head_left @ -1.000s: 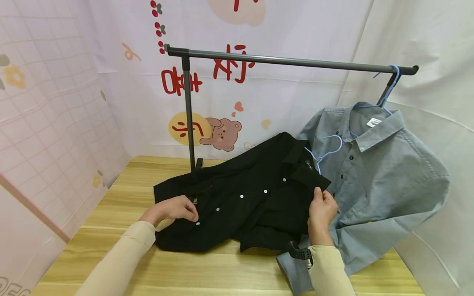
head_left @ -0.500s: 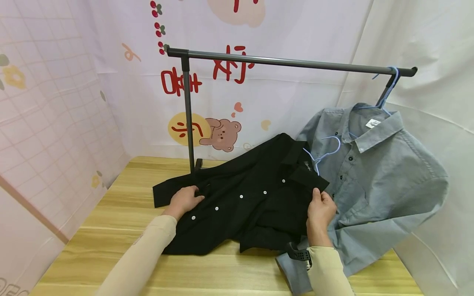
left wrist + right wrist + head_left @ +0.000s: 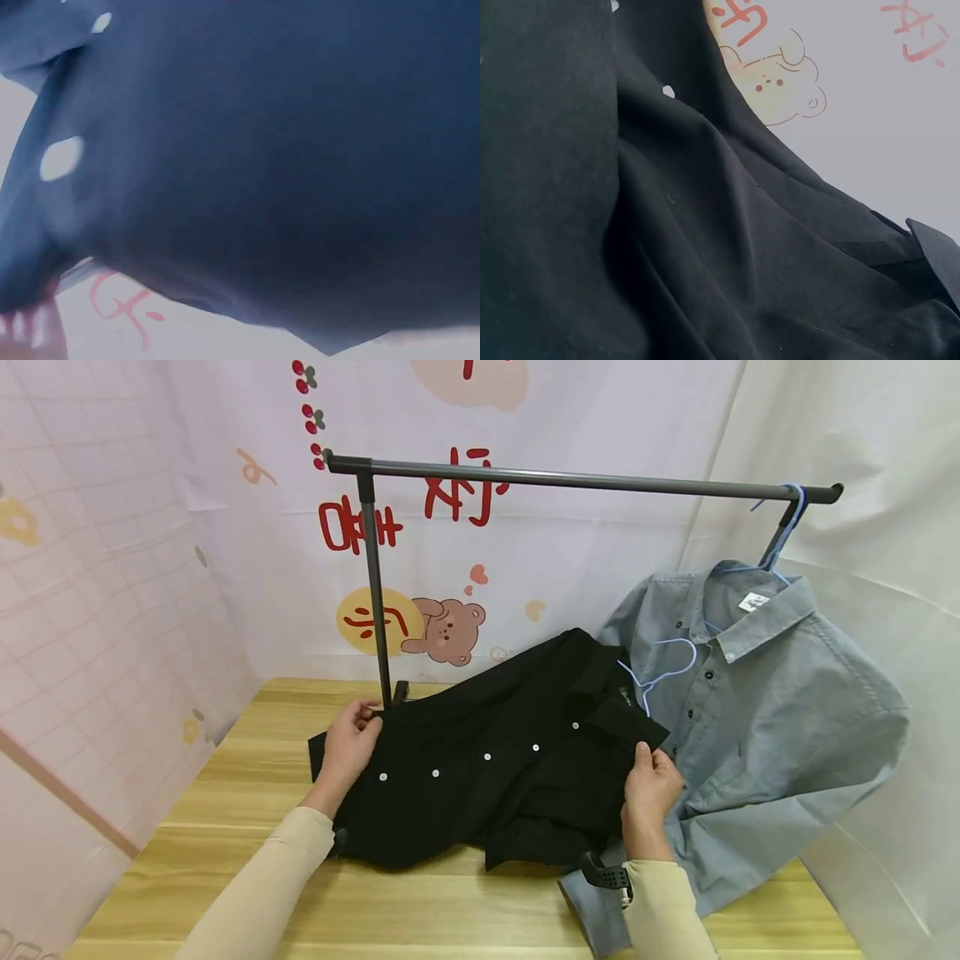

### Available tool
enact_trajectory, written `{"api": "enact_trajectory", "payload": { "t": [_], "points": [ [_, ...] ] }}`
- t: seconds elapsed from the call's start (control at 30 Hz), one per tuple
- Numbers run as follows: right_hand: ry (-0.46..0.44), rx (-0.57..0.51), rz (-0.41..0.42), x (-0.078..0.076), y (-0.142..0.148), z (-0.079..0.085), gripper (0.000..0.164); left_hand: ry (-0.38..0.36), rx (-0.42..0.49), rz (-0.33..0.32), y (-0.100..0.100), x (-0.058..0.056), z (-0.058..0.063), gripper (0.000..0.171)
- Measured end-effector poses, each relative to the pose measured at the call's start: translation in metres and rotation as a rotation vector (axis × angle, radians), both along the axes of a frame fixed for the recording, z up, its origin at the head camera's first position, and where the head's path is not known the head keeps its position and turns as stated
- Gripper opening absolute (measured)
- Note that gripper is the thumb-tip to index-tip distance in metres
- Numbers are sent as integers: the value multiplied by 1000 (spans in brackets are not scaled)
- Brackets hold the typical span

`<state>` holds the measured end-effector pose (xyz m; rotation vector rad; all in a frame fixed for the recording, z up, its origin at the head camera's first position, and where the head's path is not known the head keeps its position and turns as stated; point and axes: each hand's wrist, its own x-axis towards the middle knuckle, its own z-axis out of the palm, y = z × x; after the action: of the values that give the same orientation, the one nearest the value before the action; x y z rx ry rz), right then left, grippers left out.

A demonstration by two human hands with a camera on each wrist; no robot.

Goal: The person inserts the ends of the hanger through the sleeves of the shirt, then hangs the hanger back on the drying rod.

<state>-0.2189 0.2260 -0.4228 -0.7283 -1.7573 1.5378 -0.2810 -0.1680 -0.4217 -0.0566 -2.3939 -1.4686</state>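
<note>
A black button-up shirt (image 3: pixel 442 810) with white buttons lies spread in the head view, its collar toward the right. My right hand (image 3: pixel 651 785) pinches the collar's near tip between thumb and fingers. At the shirt's left end, my left hand (image 3: pixel 348 745) grips the far edge close to the rack's post, with one black sleeve end showing behind the wrist. A light-blue hanger (image 3: pixel 658 678) pokes its hook out of the collar; its arms are hidden inside. Dark cloth (image 3: pixel 262 150) fills most of the left wrist view, and folded fabric (image 3: pixel 727 225) fills the right one.
A dark metal rack (image 3: pixel 570 480) spans the back above the wooden table (image 3: pixel 450 914). A grey-blue shirt (image 3: pixel 780 718) hangs at its right end on another blue hanger (image 3: pixel 783 531), one sleeve trailing under the right forearm. Printed white curtains stand behind.
My left hand has moved from the shirt's lower front up to its far edge, drawing the black cloth over with it. The right hand stays at the collar.
</note>
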Motion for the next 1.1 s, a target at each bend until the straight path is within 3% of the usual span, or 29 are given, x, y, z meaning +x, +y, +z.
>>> {"api": "enact_trajectory", "payload": {
  "t": [0.1,0.17,0.23,0.3,0.4,0.5,0.73,0.8,0.93,1.1],
  "points": [
    [8,-16,-10,0,1,-2,52,235,160,168,-7,8,4,19],
    [19,-39,-17,1,2,-2,53,362,184,252,-12,13,1,13],
    [33,-61,-28,1,3,-3,53,398,151,307,-19,18,-7,11],
    [42,-71,-35,1,4,-3,53,331,82,329,-28,21,-16,14],
    [31,-63,-35,2,4,-5,53,140,-39,341,-46,21,-28,19],
    [5,-47,-30,2,4,-6,52,-50,-136,306,-64,17,-34,27],
    [-8,10,-53,2,4,-8,50,-402,-275,-10,-80,5,-34,48],
    [-14,14,-48,2,3,-9,50,-473,-285,-68,-78,2,-35,55],
    [-13,-1,-36,2,3,-9,50,-555,-294,-107,-72,-2,-35,67],
    [-7,-4,-33,2,2,-10,50,-558,-320,-126,-69,-6,-38,64]
  ]
}}
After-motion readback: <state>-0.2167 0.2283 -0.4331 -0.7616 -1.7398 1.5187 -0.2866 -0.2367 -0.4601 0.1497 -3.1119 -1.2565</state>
